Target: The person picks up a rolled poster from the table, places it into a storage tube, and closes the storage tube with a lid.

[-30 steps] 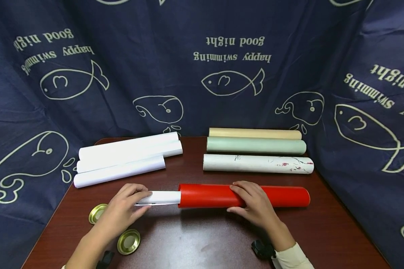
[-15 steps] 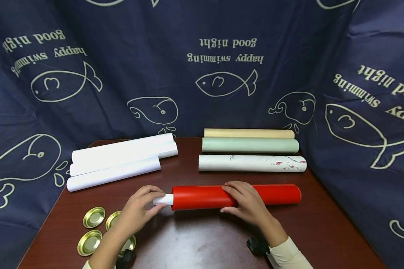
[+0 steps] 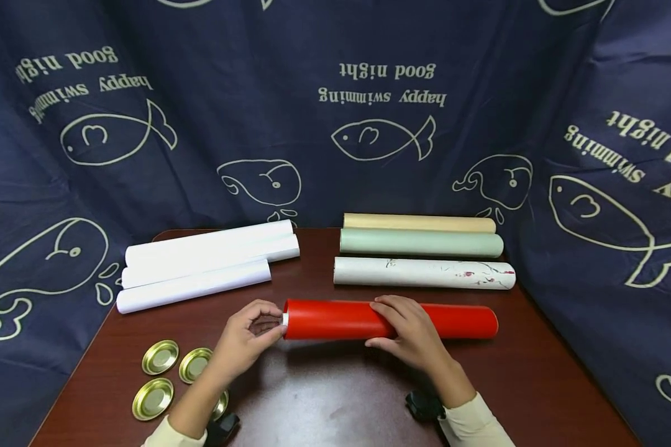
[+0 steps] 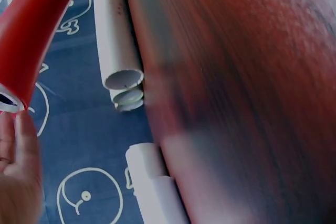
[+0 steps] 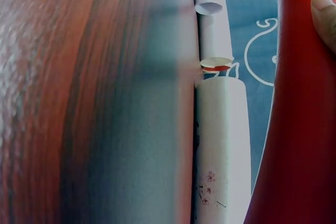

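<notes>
A red cardboard tube (image 3: pixel 327 321) lies crosswise in front of me, with its open end to the left. My right hand (image 3: pixel 410 335) grips it around the middle, fingers over the top and thumb on the near side. At the open end, my left hand (image 3: pixel 245 341) pinches the end of a white paper roll (image 3: pixel 284 319) between thumb and fingertips. Only a short bit of that roll shows; the rest is inside the tube. In the left wrist view, the left fingertips touch the rim of the red tube (image 4: pixel 29 40). The right thumb (image 5: pixel 325 17) presses on the tube in the right wrist view.
Several gold metal lids (image 3: pixel 153 398) lie at the front left, one partly behind the left forearm. White paper rolls (image 3: pixel 196 287) rest at the back left. A flower-patterned tube (image 3: pixel 422 273), a green tube (image 3: pixel 419 242) and a beige tube (image 3: pixel 419 222) lie at the back right.
The white paper roll has slid rightward into the red tube until only its end shows. My left hand has moved right with it to the rim, while my right hand keeps gripping the tube.
</notes>
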The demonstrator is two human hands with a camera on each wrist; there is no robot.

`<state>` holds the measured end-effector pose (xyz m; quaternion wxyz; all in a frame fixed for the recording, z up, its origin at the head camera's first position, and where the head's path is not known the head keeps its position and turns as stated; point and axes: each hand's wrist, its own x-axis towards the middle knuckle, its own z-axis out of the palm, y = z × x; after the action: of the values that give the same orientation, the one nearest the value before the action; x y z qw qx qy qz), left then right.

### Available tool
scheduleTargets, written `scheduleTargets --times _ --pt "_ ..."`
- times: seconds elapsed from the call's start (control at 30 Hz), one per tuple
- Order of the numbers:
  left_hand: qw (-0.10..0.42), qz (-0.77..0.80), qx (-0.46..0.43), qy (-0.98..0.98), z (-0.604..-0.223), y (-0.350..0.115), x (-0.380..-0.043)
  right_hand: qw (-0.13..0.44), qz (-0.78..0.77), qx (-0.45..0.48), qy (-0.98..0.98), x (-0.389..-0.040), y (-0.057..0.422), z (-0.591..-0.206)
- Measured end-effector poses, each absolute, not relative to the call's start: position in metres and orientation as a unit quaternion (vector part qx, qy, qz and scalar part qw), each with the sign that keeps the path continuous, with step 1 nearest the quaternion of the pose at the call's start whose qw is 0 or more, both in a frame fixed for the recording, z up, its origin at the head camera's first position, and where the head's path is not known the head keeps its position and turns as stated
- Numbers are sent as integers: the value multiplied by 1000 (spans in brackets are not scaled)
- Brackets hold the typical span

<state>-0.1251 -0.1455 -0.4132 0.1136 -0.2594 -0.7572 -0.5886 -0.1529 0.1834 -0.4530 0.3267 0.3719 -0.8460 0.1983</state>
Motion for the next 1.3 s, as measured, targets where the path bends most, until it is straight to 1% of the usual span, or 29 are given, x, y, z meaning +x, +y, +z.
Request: scheduleTargets --times 0.23,0.43,0.5,0.7,0.73,0.83,1.07,1.3 --pt "122 -526 -261 -800 -401 -139 -118 335 201 374 -841 -153 183 -452" --pt "158 -506 -257 -808 -401 -155 -115 337 210 381 -835 -153 184 -452" --pt "148 -505 -244 -814 -407 -167 -116 335 208 380 -837 -153 185 -451" --pt "64 -464 -200 -861 -436 -215 -124 334 201 379 -839 -154 187 -451" --pt "54 -448 -195 -871 -437 -221 -123 334 201 378 -839 -154 187 -451" --pt "38 -400 -189 -896 -439 -237 -123 333 202 377 -840 -154 187 -451" --pt "67 -279 -226 -931 -447 -254 -121 341 206 376 -837 -153 185 -453" --pt "66 -214 -215 -951 -451 -264 -113 337 205 378 -837 -152 182 -453"
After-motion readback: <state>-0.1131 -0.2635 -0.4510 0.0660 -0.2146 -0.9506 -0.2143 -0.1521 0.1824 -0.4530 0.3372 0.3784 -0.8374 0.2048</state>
